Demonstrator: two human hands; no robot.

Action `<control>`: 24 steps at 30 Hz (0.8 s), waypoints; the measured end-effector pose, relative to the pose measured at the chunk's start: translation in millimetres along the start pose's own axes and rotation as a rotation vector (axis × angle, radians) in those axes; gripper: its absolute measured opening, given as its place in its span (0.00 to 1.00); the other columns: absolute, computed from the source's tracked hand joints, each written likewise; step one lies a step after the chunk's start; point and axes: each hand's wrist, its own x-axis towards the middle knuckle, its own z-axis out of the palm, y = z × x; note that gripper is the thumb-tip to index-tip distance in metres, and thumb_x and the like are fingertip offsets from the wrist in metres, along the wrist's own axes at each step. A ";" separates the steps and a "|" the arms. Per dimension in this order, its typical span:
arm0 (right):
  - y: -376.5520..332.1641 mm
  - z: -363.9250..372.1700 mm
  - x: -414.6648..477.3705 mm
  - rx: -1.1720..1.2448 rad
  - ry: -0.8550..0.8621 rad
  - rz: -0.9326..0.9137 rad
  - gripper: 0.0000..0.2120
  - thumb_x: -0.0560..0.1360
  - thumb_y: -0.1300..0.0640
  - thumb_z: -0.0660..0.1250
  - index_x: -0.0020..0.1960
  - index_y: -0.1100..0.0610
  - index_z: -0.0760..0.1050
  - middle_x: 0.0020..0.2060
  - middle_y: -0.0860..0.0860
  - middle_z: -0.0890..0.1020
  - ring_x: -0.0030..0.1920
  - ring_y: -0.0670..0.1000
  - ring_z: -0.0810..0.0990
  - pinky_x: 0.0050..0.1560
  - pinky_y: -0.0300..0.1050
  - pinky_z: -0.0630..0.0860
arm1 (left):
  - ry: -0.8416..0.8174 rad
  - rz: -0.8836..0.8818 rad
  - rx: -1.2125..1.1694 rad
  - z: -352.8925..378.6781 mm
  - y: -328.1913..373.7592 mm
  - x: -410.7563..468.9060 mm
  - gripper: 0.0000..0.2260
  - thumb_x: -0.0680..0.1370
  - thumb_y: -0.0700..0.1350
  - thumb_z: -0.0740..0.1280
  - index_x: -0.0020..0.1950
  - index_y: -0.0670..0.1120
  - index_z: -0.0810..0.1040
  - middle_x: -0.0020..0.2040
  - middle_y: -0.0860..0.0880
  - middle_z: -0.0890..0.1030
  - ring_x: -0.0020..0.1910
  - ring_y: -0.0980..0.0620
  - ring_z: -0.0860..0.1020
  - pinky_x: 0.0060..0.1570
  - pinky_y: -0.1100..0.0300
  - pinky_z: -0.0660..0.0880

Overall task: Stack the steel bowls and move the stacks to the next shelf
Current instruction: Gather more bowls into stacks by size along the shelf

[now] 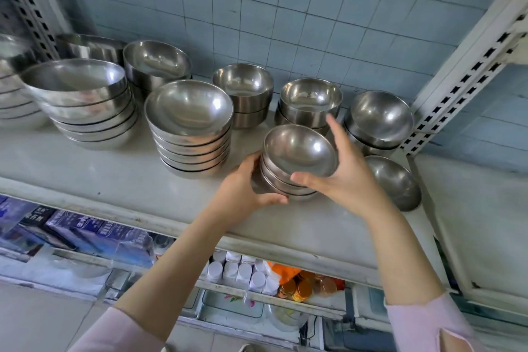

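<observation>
Near the front edge of the shelf (114, 174), right of centre, sits the small stack (298, 154) of three or four nested steel bowls, cupped from both sides. Whether its base touches the shelf or hangs just above it, I cannot tell. On the left, the left hand (248, 184) curls its fingers round the lower bowls, thumb tucked under the near side. On the right, the right hand (347, 173) spreads wide, thumb along the top bowl's near rim and fingers reaching up behind its far side.

A lone bowl (395, 180) lies just beside it on the right, and a taller stack (190, 123) stands to the left. To do this step well, seat the top bowl level, keep the hands opposed, then lift clear of the lone bowl before crossing the upright (457, 71) toward the next shelf (480, 223) at right.
</observation>
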 end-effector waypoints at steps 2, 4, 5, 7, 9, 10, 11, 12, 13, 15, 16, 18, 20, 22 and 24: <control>10.9 -20.6 -10.0 -0.016 0.145 0.047 0.56 0.59 0.35 0.77 0.79 0.40 0.51 0.78 0.42 0.58 0.76 0.43 0.57 0.72 0.43 0.59 | 0.002 -0.003 0.005 0.3 0.5 0.4 0.51 0.54 0.68 0.75 0.72 0.51 0.64 0.64 0.51 0.77 0.64 0.52 0.73 0.63 0.55 0.71; 33.8 -41.4 -25.9 -0.072 0.298 0.122 0.56 0.58 0.33 0.75 0.79 0.42 0.52 0.79 0.45 0.58 0.77 0.46 0.57 0.74 0.47 0.59 | 0.011 0.001 0.020 1.7 0.4 1.1 0.48 0.57 0.62 0.78 0.73 0.49 0.64 0.65 0.50 0.76 0.65 0.52 0.72 0.61 0.60 0.69; 46.7 -48.9 -32.9 -0.100 0.342 0.163 0.58 0.57 0.32 0.74 0.80 0.44 0.52 0.79 0.47 0.57 0.78 0.48 0.56 0.76 0.50 0.59 | 0.020 0.003 0.025 2.1 0.1 1.4 0.48 0.58 0.60 0.79 0.73 0.49 0.64 0.65 0.51 0.75 0.66 0.52 0.72 0.60 0.62 0.67; 74.1 -56.1 -42.0 -0.120 0.338 0.249 0.61 0.54 0.31 0.74 0.80 0.48 0.51 0.80 0.50 0.56 0.79 0.51 0.55 0.77 0.55 0.57 | 0.036 0.007 0.032 2.3 -0.3 1.7 0.47 0.59 0.57 0.80 0.73 0.48 0.64 0.65 0.52 0.75 0.65 0.53 0.72 0.58 0.65 0.65; 94.6 -55.6 -45.9 -0.106 0.279 0.322 0.64 0.53 0.27 0.75 0.80 0.47 0.50 0.79 0.50 0.59 0.78 0.52 0.59 0.76 0.56 0.60 | 0.038 0.013 0.031 2.1 0.6 1.0 0.46 0.58 0.58 0.79 0.72 0.49 0.65 0.62 0.55 0.76 0.63 0.55 0.72 0.57 0.65 0.65; 102.1 -54.1 -47.3 -0.098 0.269 0.333 0.64 0.52 0.25 0.75 0.79 0.45 0.51 0.78 0.49 0.62 0.76 0.52 0.63 0.74 0.57 0.64 | 0.037 0.014 0.029 2.1 1.1 0.8 0.46 0.58 0.59 0.79 0.71 0.49 0.66 0.60 0.56 0.76 0.62 0.56 0.73 0.56 0.65 0.65; 108.4 -52.5 -47.6 -0.091 0.276 0.328 0.63 0.51 0.24 0.74 0.78 0.44 0.54 0.76 0.48 0.66 0.74 0.52 0.67 0.72 0.57 0.67 | 0.035 0.014 0.028 2.0 1.5 0.5 0.46 0.57 0.60 0.78 0.71 0.49 0.66 0.59 0.57 0.76 0.61 0.57 0.73 0.56 0.65 0.66; 111.0 -51.0 -47.8 -0.086 0.294 0.316 0.60 0.51 0.25 0.75 0.77 0.44 0.57 0.74 0.48 0.69 0.72 0.52 0.69 0.71 0.56 0.69 | 0.035 0.012 0.029 2.5 1.8 0.5 0.46 0.56 0.61 0.77 0.71 0.49 0.66 0.59 0.57 0.76 0.60 0.57 0.73 0.56 0.64 0.66; 112.8 -49.9 -47.4 -0.078 0.313 0.300 0.57 0.52 0.28 0.76 0.76 0.44 0.60 0.72 0.48 0.70 0.71 0.52 0.70 0.69 0.55 0.70 | 0.035 0.009 0.033 2.6 1.4 0.7 0.46 0.56 0.62 0.76 0.70 0.50 0.66 0.59 0.57 0.76 0.60 0.58 0.73 0.56 0.64 0.67; 110.2 -49.2 -46.1 -0.052 0.328 0.278 0.52 0.57 0.38 0.81 0.75 0.46 0.62 0.70 0.48 0.71 0.69 0.51 0.71 0.66 0.49 0.70 | 0.038 0.001 0.037 3.2 0.3 1.3 0.46 0.56 0.62 0.77 0.70 0.50 0.66 0.59 0.56 0.77 0.59 0.58 0.74 0.56 0.63 0.68; 108.8 -49.6 -46.7 -0.028 0.335 0.278 0.49 0.59 0.43 0.83 0.74 0.46 0.63 0.69 0.48 0.72 0.67 0.50 0.72 0.63 0.46 0.70 | 0.040 0.001 0.038 3.1 0.2 1.4 0.46 0.56 0.62 0.77 0.70 0.50 0.66 0.59 0.55 0.78 0.59 0.57 0.74 0.56 0.63 0.68; 103.5 -51.8 -51.3 0.028 0.351 0.282 0.47 0.58 0.47 0.84 0.72 0.46 0.66 0.65 0.47 0.74 0.64 0.49 0.73 0.57 0.42 0.69 | 0.041 0.002 0.043 2.8 0.7 0.9 0.46 0.57 0.60 0.78 0.70 0.50 0.66 0.59 0.56 0.78 0.58 0.58 0.74 0.55 0.63 0.68; 92.0 -56.3 -59.3 0.069 0.353 0.280 0.46 0.57 0.46 0.84 0.71 0.44 0.67 0.65 0.45 0.74 0.63 0.48 0.73 0.57 0.42 0.68 | 0.041 0.002 0.037 2.7 1.4 0.4 0.46 0.56 0.60 0.78 0.71 0.50 0.66 0.58 0.57 0.77 0.58 0.59 0.74 0.55 0.64 0.67; 70.9 -62.1 -64.3 0.117 0.353 0.244 0.45 0.55 0.42 0.83 0.68 0.39 0.67 0.64 0.41 0.75 0.63 0.45 0.73 0.56 0.40 0.69 | 0.043 -0.002 0.020 3.2 1.6 0.3 0.46 0.56 0.60 0.78 0.70 0.50 0.67 0.58 0.58 0.77 0.58 0.60 0.74 0.54 0.66 0.67; 40.3 -65.2 -61.2 0.158 0.354 0.169 0.44 0.53 0.36 0.80 0.66 0.36 0.68 0.63 0.37 0.75 0.64 0.43 0.73 0.55 0.37 0.69 | 0.043 -0.007 0.001 3.7 0.9 0.5 0.45 0.56 0.60 0.79 0.69 0.50 0.68 0.58 0.57 0.77 0.58 0.60 0.74 0.55 0.67 0.67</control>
